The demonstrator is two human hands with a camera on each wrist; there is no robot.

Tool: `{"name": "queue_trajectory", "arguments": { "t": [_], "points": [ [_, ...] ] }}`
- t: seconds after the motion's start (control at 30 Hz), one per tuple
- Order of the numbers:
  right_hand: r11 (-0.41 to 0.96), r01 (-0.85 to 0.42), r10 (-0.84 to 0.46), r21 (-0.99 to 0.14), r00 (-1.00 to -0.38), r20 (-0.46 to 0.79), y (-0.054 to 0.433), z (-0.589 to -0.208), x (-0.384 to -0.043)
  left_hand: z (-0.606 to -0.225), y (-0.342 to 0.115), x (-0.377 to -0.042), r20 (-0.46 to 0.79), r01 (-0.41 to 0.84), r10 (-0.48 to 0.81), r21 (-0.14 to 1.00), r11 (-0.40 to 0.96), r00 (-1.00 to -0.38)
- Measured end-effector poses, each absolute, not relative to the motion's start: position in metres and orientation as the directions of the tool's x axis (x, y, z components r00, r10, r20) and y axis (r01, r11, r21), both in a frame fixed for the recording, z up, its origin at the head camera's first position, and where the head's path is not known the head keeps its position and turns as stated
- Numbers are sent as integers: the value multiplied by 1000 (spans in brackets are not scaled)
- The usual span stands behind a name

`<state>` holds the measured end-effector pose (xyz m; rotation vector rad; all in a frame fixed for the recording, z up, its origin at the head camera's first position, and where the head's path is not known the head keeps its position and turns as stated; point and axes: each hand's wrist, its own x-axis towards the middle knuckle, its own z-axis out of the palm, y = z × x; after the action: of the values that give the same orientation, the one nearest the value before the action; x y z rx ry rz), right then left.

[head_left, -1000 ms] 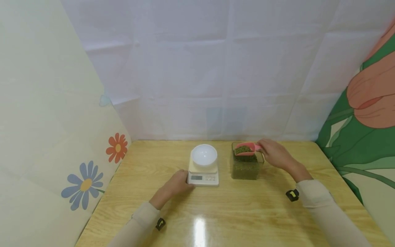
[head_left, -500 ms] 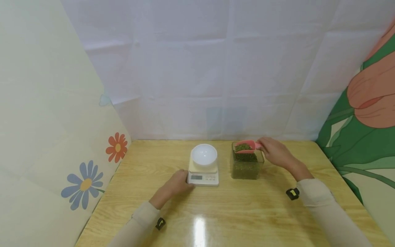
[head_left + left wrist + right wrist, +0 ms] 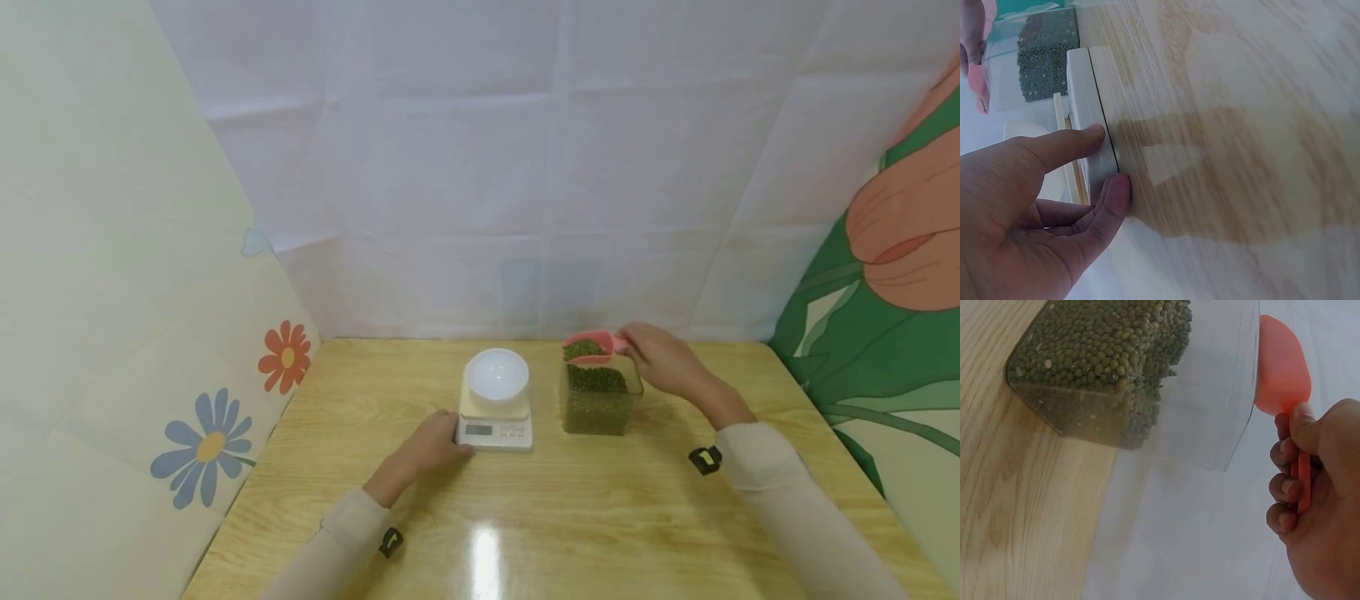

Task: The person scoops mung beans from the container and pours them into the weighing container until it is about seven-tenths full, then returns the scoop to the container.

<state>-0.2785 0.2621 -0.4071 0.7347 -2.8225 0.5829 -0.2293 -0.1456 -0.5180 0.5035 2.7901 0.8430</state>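
My right hand (image 3: 663, 362) grips the handle of a pink scoop (image 3: 1283, 365), fingers wrapped round it. In the head view the scoop is heaped with green mung beans (image 3: 583, 349) and hangs over the far rim of a clear square container (image 3: 633, 385). More mung beans (image 3: 1104, 344) fill the container's lower part. My left hand (image 3: 433, 443) holds the left front corner of a white kitchen scale (image 3: 517, 443), thumb on its front face and fingers at its side in the left wrist view. A white bowl (image 3: 497, 375) stands on the scale's platform with nothing visible inside.
The scale and container stand side by side on a wood-grain table (image 3: 555, 525), with a gap between them. White cloth (image 3: 450, 167) hangs behind the table's back edge. Flower-printed panels (image 3: 210, 446) flank both sides. Black straps (image 3: 705, 460) sit at the wrists.
My right hand has raised the loaded scoop from inside the container's mouth to above its rim, shifting it slightly away and to the left. The left hand and scale stay put.
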Motion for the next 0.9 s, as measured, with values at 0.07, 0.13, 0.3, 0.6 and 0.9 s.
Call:
{"name": "queue_trajectory", "arguments": {
  "t": [0.07, 0.13, 0.3, 0.6, 0.9],
  "points": [
    [800, -500, -436, -332, -864, 250, 259, -406, -280, -518, -146, -230, -76, 266, 370, 563, 782, -926],
    [797, -502, -439, -335, -863, 250, 256, -406, -281, -519, -146, -230, -74, 269, 371, 561, 783, -926],
    [787, -515, -449, -340, -856, 256, 249, -405, -283, -519, -146, -231, -68, 275, 374, 559, 782, -925],
    [780, -524, -462, -340, -851, 251, 237, -406, -288, -517, -146, -229, -67, 275, 375, 563, 779, -925],
    [765, -565, -498, -308, -823, 273, 227, -413, -295, -517, -145, -228, -85, 251, 358, 567, 785, -930]
  ]
}}
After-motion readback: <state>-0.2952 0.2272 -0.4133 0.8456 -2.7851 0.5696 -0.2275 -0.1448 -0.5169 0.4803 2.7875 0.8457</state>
